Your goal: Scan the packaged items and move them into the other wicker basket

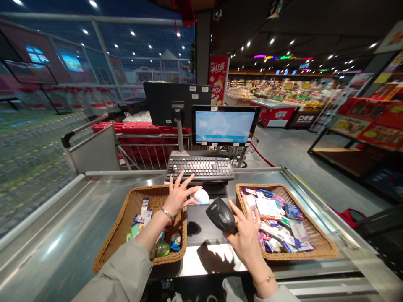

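head view: the left hand (178, 198), fingers splayed, touches a white egg-shaped object (200, 196), its grip unclear; the right hand (245, 235) closes around a black plastic handheld barcode scanner (221, 214), whose long axis slants up-left, nose toward that object, which sits nearer the left hand.

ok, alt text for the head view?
At a steel checkout counter, the right hand grips a black handheld barcode scanner while the left hand is at a white rounded item. Small packages fill a wicker basket and a second wicker basket, below a keyboard and monitor.
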### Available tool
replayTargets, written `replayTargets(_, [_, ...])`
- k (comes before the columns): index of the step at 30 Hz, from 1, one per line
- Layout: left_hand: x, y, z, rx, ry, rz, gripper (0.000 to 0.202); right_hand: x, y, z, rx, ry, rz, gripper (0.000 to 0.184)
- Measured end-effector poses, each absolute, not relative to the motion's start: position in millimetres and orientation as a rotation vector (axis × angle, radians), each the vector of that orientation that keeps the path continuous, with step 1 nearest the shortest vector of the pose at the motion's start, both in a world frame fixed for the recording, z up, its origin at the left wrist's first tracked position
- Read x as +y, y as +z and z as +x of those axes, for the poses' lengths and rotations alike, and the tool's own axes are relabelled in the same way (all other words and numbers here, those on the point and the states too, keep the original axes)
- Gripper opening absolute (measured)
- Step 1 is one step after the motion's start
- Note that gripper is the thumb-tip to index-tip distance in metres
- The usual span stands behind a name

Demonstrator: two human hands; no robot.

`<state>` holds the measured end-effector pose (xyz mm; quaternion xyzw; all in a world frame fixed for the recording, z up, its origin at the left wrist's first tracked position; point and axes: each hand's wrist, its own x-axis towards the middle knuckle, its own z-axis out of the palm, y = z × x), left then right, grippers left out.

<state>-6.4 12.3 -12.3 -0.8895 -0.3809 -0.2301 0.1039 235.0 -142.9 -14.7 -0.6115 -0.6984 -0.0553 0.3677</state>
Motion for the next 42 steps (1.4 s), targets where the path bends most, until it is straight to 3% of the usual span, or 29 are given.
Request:
replayTargets(5, [14,-12,-6,-1.142,-0.667,-2.625,0.054,-142,-14,237,-1.859,-0.112,-1.573,0.011])
replayTargets(21, [15,-13,-9,-1.178,-0.68,-2.61,0.056,-145,-13,240,-1.882,-0.143,-1.496,0.02])
replayTargets(42, [11,-7,3,-1.151,-0.695,-2.624,0.049,-159,-11,245,-1.743,-0.207,-1.526,0.012])
